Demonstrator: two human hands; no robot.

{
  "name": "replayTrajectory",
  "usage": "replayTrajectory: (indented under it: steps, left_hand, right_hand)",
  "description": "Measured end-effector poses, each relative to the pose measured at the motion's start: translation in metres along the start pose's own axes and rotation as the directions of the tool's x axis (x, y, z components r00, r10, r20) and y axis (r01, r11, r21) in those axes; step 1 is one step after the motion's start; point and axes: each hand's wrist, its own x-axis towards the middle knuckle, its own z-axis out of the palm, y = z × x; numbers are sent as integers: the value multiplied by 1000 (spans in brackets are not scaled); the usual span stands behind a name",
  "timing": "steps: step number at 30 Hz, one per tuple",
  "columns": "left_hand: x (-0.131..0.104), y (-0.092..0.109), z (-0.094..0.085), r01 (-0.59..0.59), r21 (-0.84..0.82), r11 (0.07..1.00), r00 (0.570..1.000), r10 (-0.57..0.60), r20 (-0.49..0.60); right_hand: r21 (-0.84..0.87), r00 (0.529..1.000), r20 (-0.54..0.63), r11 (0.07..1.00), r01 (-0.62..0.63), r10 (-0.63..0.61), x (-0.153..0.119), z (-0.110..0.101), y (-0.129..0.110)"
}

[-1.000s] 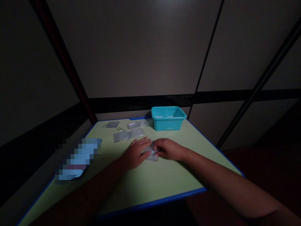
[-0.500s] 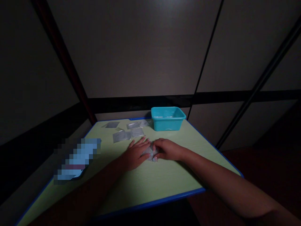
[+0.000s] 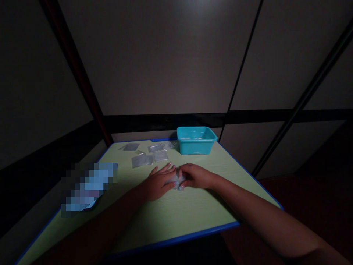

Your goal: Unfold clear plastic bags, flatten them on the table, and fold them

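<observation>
Clear flat plastic packet (image 3: pixel 174 179), less exposed than before; we judge handling unfinished. Left hand (image 3: pixel 156 185) lies open across it; right hand (image 3: pixel 199 176) curls over it, grip uncertain.

The left hand (image 3: pixel 157 185) and right hand (image 3: pixel 198 176) are bare, as are both forearms (image 3: pixel 248 204).

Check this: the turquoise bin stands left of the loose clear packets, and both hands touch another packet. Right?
Not quite: the head view shows the turquoise bin right of the loose clear packets; the left hand and right hand do touch another packet.
</observation>
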Motion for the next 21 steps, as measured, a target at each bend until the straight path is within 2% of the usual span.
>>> replayTrajectory:
  steps: [5, 21]
  left_hand:
    - [0, 0, 0, -4, 1, 1000, 1000, 4, -9]
    - [0, -1, 2, -56, -4, 998, 998, 56, -15]
  right_hand:
    - [3, 1000, 5, 1000, -25, 25, 0, 0, 0]
    - [-11, 1000, 4, 1000, 2, -2, -1, -1, -1]
